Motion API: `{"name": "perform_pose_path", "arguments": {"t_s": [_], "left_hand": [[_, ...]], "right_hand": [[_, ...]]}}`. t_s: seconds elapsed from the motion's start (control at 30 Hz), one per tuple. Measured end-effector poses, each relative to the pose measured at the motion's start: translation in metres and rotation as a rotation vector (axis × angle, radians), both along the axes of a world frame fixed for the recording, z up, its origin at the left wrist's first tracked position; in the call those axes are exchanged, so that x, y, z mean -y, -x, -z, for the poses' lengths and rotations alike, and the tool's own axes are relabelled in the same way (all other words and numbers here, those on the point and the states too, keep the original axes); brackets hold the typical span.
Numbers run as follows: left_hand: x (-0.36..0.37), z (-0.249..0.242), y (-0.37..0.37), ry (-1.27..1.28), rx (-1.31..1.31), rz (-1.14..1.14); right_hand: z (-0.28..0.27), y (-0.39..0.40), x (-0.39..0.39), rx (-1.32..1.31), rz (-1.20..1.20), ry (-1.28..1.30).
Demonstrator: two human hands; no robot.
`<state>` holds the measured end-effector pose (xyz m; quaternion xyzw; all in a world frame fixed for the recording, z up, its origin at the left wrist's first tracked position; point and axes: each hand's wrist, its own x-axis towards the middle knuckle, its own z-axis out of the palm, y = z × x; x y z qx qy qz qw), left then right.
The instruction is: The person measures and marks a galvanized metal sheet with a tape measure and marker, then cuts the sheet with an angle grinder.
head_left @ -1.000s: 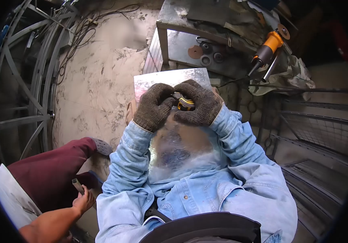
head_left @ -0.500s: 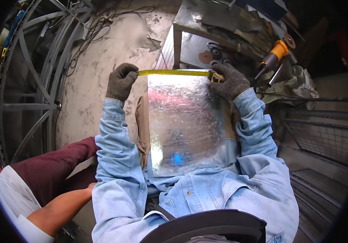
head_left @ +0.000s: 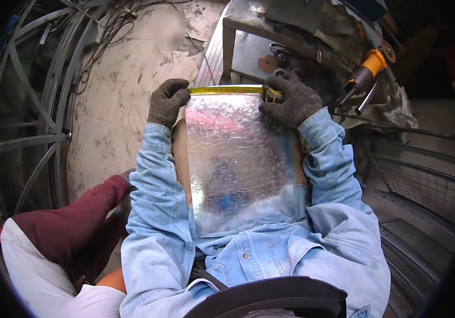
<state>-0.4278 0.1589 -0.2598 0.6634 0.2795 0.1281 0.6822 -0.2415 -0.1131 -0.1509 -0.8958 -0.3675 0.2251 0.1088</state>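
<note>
A shiny metal sheet [head_left: 238, 159] lies across my lap, its far edge away from me. Along that far edge runs the yellow blade of a tape measure [head_left: 226, 90], pulled out between my hands. My left hand [head_left: 168, 102], in a dark knit glove, pinches the blade's end at the sheet's far left corner. In the same kind of glove, my right hand [head_left: 293, 99] is wrapped round the tape measure's case near the far right corner.
An orange angle grinder [head_left: 371, 66] rests at the upper right beside a metal bench [head_left: 270, 26]. Cutting discs [head_left: 267, 63] lie below it. Metal frames [head_left: 36, 79] stand at left, racks at right. Another person in maroon trousers [head_left: 68, 222] is close on my left.
My hands have come closer together, so less blade shows between them. The left hand moved right to the sheet's corner. The person at left has shifted, their forearm now mostly hidden.
</note>
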Motion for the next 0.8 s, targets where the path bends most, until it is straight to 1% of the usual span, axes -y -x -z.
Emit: {"name": "perform_pose_path", "arguments": {"t_s": [0.03,0.1,0.17,0.23,0.3,0.33,0.4,0.43,0.5,0.57,0.67,0.77,0.8], "left_hand": [[-0.001,0.001,-0.001,0.005,-0.006,-0.010],[-0.007,0.004,-0.001,-0.005,-0.040,0.037],[-0.007,0.002,-0.002,-0.026,-0.048,0.069],[0.000,0.000,-0.004,-0.007,-0.043,0.053],[0.002,-0.004,-0.003,0.010,-0.034,0.037],[0.003,-0.006,-0.004,-0.030,-0.061,0.049],[0.006,-0.007,-0.006,-0.068,-0.067,0.078],[0.006,-0.003,-0.004,-0.124,-0.064,0.051],[0.008,-0.002,0.002,-0.213,-0.047,0.025],[0.013,-0.007,0.009,-0.112,-0.077,0.020],[0.014,-0.006,0.013,-0.168,-0.054,0.062],[0.016,-0.004,0.013,-0.146,-0.052,0.048],[0.017,-0.004,0.012,-0.134,-0.003,0.043]], "right_hand": [[0.003,-0.002,-0.001,-0.004,0.002,0.002],[0.010,-0.009,-0.002,0.047,-0.008,-0.035],[0.012,-0.015,-0.004,0.038,-0.019,-0.039],[0.013,-0.021,-0.007,0.029,-0.036,-0.049],[0.009,-0.027,-0.010,-0.070,-0.091,-0.007],[0.009,-0.029,-0.012,-0.065,-0.087,-0.007],[0.008,-0.032,-0.012,-0.142,-0.098,0.022],[0.007,-0.031,-0.011,-0.125,-0.082,0.023],[0.007,-0.025,-0.010,-0.172,-0.129,0.000],[0.013,-0.021,-0.006,-0.151,-0.118,-0.018],[0.008,-0.014,-0.006,-0.195,-0.098,0.025],[-0.012,-0.012,0.001,-0.125,-0.123,0.008],[-0.018,-0.013,0.004,-0.091,-0.097,0.010]]}}
